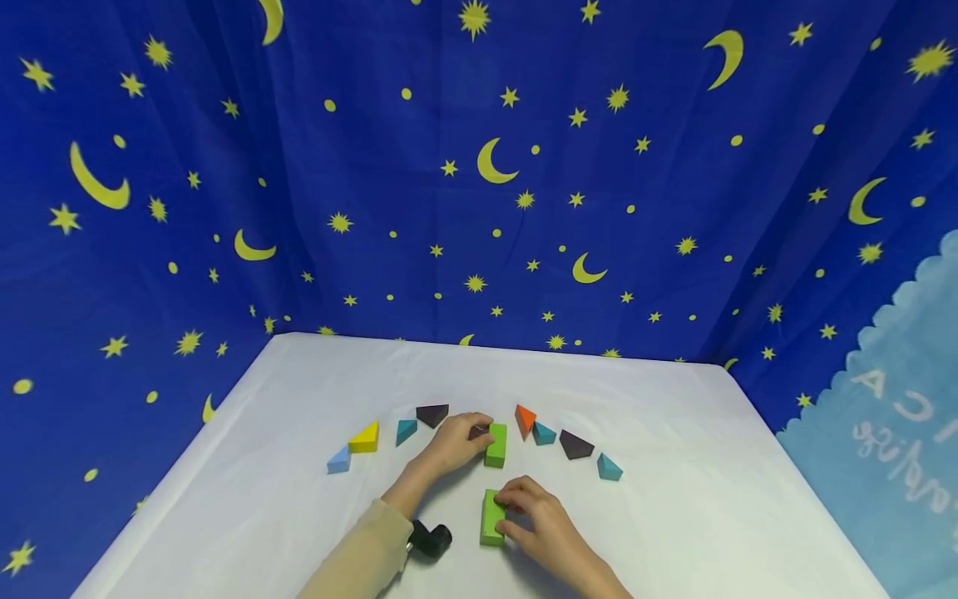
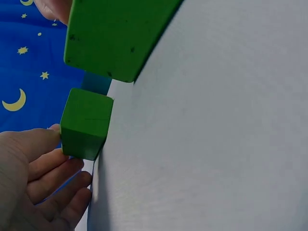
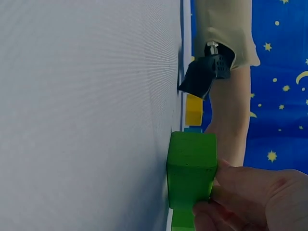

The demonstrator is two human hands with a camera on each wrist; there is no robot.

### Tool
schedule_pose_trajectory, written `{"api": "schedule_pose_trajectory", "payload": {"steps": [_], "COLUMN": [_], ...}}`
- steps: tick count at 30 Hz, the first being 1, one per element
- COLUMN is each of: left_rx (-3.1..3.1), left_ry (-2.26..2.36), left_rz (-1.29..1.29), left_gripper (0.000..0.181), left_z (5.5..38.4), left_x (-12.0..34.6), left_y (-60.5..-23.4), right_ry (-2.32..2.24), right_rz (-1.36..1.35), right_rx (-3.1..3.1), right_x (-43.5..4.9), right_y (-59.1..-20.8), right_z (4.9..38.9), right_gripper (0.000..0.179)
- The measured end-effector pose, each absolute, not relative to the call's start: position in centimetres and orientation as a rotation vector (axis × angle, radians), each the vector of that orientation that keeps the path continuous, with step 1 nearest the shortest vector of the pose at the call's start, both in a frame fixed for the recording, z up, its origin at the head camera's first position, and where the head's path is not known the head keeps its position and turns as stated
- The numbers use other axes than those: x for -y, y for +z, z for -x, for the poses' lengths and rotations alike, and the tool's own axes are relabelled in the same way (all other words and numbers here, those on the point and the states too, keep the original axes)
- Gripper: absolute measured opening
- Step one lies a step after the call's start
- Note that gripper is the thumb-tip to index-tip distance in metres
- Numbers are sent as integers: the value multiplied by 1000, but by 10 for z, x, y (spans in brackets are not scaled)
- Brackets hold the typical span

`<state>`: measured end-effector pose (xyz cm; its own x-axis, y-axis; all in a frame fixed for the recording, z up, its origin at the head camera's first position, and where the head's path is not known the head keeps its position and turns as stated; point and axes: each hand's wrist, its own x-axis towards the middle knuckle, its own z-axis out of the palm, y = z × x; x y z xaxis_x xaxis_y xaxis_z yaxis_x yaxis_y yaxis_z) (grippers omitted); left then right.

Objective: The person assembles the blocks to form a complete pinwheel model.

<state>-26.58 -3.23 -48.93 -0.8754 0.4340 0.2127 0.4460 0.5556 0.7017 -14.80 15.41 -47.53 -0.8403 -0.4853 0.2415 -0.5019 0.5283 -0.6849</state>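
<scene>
Toward the middle of the table, my left hand [image 1: 458, 441] grips a green block [image 1: 496, 445], its thumb against the block's left side. A dark block [image 1: 477, 431] shows partly between thumb and forefinger. Closer to me, my right hand [image 1: 545, 524] holds a second green block [image 1: 492, 517] from the right, between thumb and fingers. The right wrist view shows the thumb [image 3: 245, 180] on this block's edge. In the left wrist view, the left hand's block [image 2: 86, 122] appears below the other, larger-looking green block [image 2: 115, 38].
Left of the hands lie light blue [image 1: 339, 460], yellow [image 1: 364, 438], teal [image 1: 406, 431] and dark [image 1: 432, 415] blocks. To the right are orange [image 1: 525, 419], teal [image 1: 544, 433], dark [image 1: 575, 445] and teal [image 1: 609, 467] blocks. A starry blue cloth [image 1: 419, 191] stands behind the white table [image 1: 696, 516].
</scene>
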Motion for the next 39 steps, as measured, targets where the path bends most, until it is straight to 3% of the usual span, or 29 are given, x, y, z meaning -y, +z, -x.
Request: {"api": "schedule_pose_trajectory", "payload": {"steps": [34, 39], "left_rx": [2682, 2669], "left_ry": [-1220, -1181], "left_rz": [914, 870], "left_gripper": [23, 32], "left_z": [232, 227], "left_x": [38, 39], "left_y": [-486, -487], "right_ry": [1288, 1251], "right_rz": [-844, -844], "right_rx": [2731, 2701], "right_x": [-158, -157], "right_y": [-477, -476], "right_z": [152, 149], "right_gripper": [50, 49]}}
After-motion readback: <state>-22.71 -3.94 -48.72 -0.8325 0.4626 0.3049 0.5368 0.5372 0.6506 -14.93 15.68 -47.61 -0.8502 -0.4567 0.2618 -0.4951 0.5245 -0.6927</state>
